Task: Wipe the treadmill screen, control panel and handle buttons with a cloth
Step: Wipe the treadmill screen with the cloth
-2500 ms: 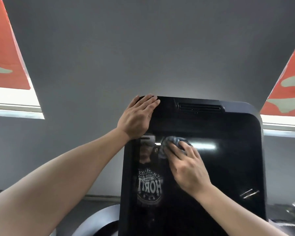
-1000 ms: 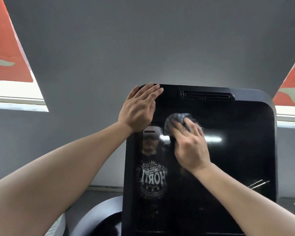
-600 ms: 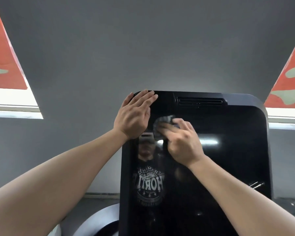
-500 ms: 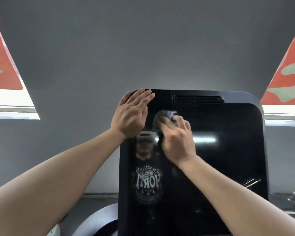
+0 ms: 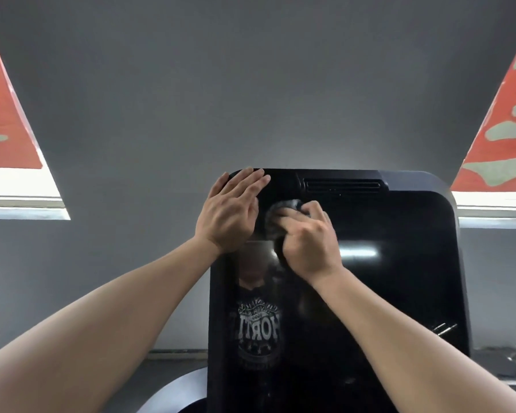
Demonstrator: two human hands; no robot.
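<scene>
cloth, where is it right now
In the head view, the bunched grey cloth sits under the right hand on the glossy black treadmill screen, upper left, beside the left hand.

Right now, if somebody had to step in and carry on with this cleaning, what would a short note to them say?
Left hand: fingers straight, flat against the top left corner of the treadmill screen, steadying it.
Right hand: fingers curled round a bunched grey cloth, pressing it on the glass near the top left, just below the vent slot.
Done: cannot tell from the glass how much is already wiped; the cloth is working the upper left area.
Left: probably the rest of the screen to the right and lower down, then the control panel and handle buttons, neither of which is in view.
</scene>
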